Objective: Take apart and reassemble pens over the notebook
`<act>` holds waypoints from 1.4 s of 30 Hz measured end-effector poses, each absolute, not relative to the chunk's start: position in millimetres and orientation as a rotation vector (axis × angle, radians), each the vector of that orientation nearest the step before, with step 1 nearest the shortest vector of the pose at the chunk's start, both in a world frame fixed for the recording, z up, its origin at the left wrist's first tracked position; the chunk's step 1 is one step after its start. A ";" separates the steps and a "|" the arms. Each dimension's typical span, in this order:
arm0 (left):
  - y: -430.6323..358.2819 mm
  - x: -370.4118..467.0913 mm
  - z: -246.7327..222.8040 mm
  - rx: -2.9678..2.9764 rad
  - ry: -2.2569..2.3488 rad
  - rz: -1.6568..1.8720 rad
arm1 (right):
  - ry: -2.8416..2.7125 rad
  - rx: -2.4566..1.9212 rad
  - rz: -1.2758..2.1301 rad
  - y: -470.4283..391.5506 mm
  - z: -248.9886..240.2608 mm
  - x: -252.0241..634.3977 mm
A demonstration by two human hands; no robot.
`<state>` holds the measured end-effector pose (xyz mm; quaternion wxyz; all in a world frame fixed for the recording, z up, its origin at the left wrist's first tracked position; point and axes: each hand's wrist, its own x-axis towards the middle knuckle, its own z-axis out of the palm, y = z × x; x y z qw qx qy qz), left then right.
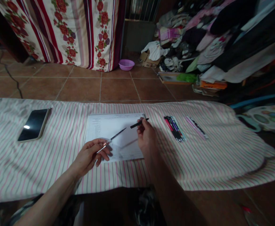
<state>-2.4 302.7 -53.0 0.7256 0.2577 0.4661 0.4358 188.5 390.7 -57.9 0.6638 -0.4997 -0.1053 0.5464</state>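
My left hand (95,153) is closed on a slim pen part with a pale, shiny rear end. From it a thin dark pen refill (118,133) points up and to the right, its tip bare. Between the thumb and fingers of my right hand (147,134) is a short black pen barrel (135,125), whose near end sits a small gap away from the refill's tip. Both hands are over a sheet of paper (111,124) with a printed column at its left side. Shadows of the hands fall on this sheet.
Right of the paper lies a bunch of several pens (174,128), with a few more pale pens (196,127) beyond. A phone (33,125) rests at left on the striped cloth (64,150). Past the tiled floor are a purple basin (126,64) and heaped clothes (186,34).
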 end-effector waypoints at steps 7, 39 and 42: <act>303.7 -2.3 -51.1 0.531 1.050 1.030 | -0.174 -1.068 1.316 386.3 -56.2 186.6; 307.0 26.1 -61.1 0.628 1.075 1.079 | -0.698 -1.272 1.447 364.2 -71.1 141.4; 307.2 25.5 -63.7 0.640 1.061 1.082 | -0.713 -1.257 1.449 364.5 -73.7 141.1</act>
